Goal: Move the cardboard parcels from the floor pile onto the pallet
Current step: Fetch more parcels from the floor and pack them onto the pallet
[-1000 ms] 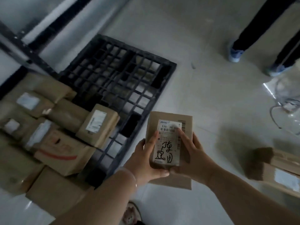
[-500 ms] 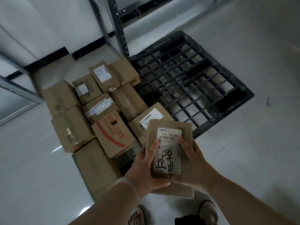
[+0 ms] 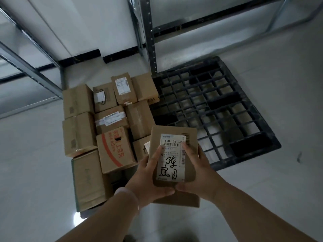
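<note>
Floor (image 3: 262, 198): we see pale, glossy tiles, with a bright glare spot (image 3: 76, 220) low on the left.
Upright post (image 3: 150, 41): we make out grey shelving metal with a row of holes, standing at top centre.
Second post (image 3: 135, 23): it stands just behind the first.
Slanting rail (image 3: 29, 70): grey metal, crossing our upper left.
Wall (image 3: 78, 23): white, behind the posts.
Skirting (image 3: 82, 57): a black band along the wall's foot.
Floor mark (image 3: 299, 157): we note a small dark smudge far right.

Pale glossy floor (image 3: 262, 198), dim light, small bright glare (image 3: 76, 219) near bottom edge. White wall (image 3: 78, 23) at top, black skirting (image 3: 80, 58) along its foot. Grey metal rack post (image 3: 149, 41) with hole row upright at centre top; slanted rack rail (image 3: 31, 69) at left
</note>
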